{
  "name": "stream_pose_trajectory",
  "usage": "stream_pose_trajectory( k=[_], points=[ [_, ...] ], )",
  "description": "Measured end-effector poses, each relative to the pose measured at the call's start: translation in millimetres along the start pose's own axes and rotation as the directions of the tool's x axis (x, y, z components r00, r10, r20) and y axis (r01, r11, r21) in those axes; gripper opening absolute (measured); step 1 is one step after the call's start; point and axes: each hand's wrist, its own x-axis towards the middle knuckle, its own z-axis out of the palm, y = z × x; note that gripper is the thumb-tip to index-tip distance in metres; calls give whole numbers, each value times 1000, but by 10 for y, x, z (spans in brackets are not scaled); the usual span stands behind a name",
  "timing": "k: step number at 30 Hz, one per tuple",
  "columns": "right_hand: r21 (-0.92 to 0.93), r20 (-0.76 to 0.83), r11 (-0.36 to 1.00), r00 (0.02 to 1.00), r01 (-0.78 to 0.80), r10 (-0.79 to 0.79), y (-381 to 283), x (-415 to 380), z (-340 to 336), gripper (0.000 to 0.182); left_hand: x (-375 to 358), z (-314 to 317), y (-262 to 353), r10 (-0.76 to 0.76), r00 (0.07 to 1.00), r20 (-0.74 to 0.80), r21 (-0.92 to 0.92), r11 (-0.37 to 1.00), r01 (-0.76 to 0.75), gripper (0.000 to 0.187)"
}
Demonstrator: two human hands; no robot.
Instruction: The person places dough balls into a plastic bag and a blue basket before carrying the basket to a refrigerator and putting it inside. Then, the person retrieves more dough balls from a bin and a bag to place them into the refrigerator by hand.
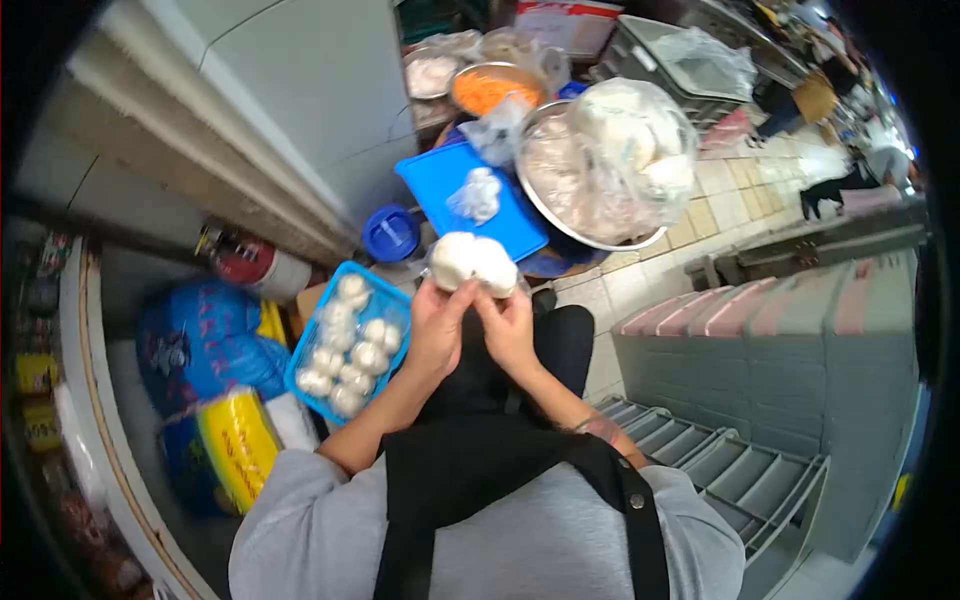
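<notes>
My left hand (436,325) and my right hand (508,325) are close together in front of my body, both closed on the lower side of a cluster of white round lumps (474,262). Clear plastic seems to wrap the lumps; their exact kind cannot be made out. Just beyond them is a blue tray or lid (428,178), with a small clear bag of white pieces (477,196) on it. Left of my left hand stands a light-blue basket (296,362) holding several similar bagged white lumps (368,357).
A large metal bowl (640,240) holds pale food in plastic under a big clear bag (635,135). Behind are a bowl of shredded orange food (492,92) and a grey crate (640,60). A blue-lidded tub (391,233) sits left. Grey metal racking (735,470) is at right.
</notes>
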Motion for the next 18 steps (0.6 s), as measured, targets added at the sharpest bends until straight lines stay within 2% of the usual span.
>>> stream_pose_trajectory(
  k=[2,3,5,6,9,12,15,16,18],
  points=[
    [-130,-7,991,1000,14,-15,-162,-60,-36,34,-93,150,1,21,999,-41,-23,1000,-22,39],
    [-132,-2,991,1000,22,-22,130,-7,257,34,-11,-200,156,21,999,-39,15,1000,-21,41],
    [-250,17,967,999,41,-38,111,-5,235,34,-18,-216,122,4,1000,-18,-23,1000,-5,43],
    [-351,19,936,1000,29,-24,45,-5,255,34,-22,-266,115,-20,1000,7,-73,997,21,46],
    [-552,135,817,985,166,-109,89,19,301,35,-45,-414,150,-13,1000,-25,-213,977,7,46],
    [-591,197,767,967,250,-163,181,-23,360,42,-59,-620,166,4,998,-69,-119,993,-12,47],
    [-612,258,745,957,266,-130,351,-53,358,54,-45,-799,257,-68,996,-56,-31,997,67,47],
    [-640,282,719,953,271,-108,345,-56,366,57,-29,-916,264,-128,988,-83,-122,986,118,47],
    [-690,326,667,943,279,-57,314,-71,342,64,55,-1166,292,-187,976,-116,-49,982,182,37]
  ],
)
